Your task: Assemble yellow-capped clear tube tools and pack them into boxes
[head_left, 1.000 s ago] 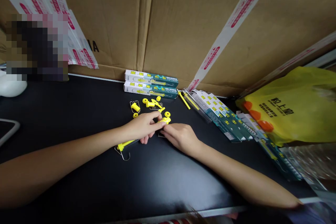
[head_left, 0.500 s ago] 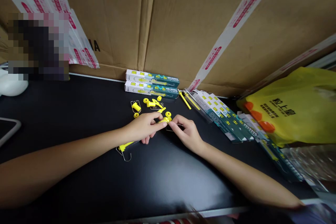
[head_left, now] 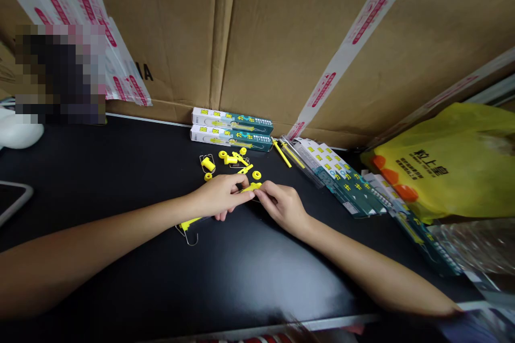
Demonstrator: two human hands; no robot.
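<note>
One yellow spring scale (head_left: 190, 223), our left hand (head_left: 219, 193) gripped it, our right hand (head_left: 284, 207) touched its end, grasp unclear.

Single head-worn view, facing forward and down across black table (head_left: 249, 268) to cardboard (head_left: 277, 48); hands (head_left: 219, 192) mid-frame, fairly near

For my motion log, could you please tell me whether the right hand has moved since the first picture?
Yes, slightly: the right hand has shifted forward at its fingertips, nearer the unmoved yellow ring.
</note>
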